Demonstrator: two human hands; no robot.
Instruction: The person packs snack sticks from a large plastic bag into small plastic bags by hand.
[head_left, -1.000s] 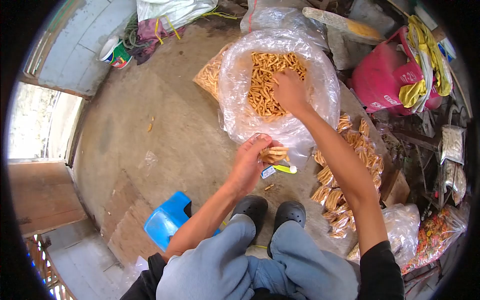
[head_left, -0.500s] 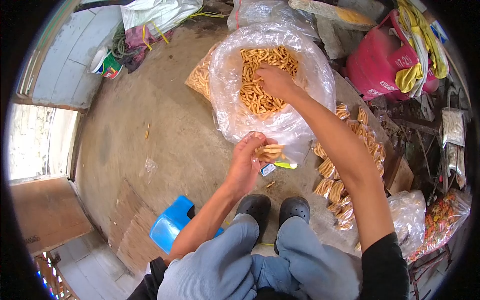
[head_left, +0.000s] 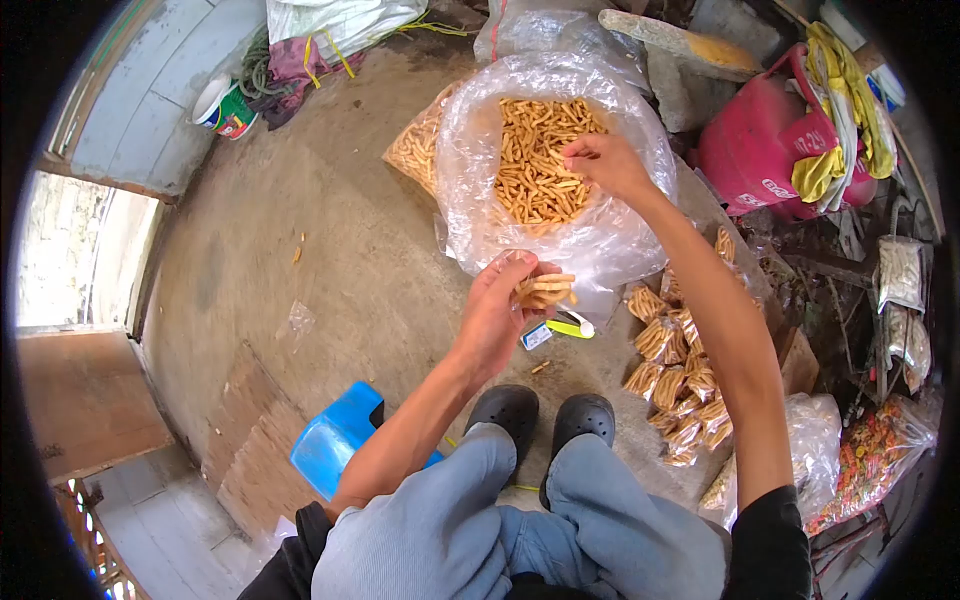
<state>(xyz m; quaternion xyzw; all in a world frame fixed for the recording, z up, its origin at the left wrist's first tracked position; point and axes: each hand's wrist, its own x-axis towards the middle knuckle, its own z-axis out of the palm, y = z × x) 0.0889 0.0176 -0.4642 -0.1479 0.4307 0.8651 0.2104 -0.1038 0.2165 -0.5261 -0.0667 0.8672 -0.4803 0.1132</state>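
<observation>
Above concrete floor (head_left: 350, 230), curls the left hand (head_left: 495, 300) around a clear packet of snack sticks (head_left: 545, 291) near the large open bag (head_left: 465, 190), presumably for easy reach, and hovers the bent-fingered right hand (head_left: 610, 165) over its heap (head_left: 540, 190), cannot tell if gripping any.

Golden-brown snack sticks (head_left: 535, 175), my pale blue trousers (head_left: 400, 530)
My sleeves (head_left: 770, 550) and clogs (head_left: 583, 420) are black, the stool (head_left: 335, 435) bright blue, the tub (head_left: 750, 150) deep pink with pale lettering (head_left: 777, 190), the cloth (head_left: 820, 172) yellow, the filled bag (head_left: 868, 465) mottled red, orange and green.
</observation>
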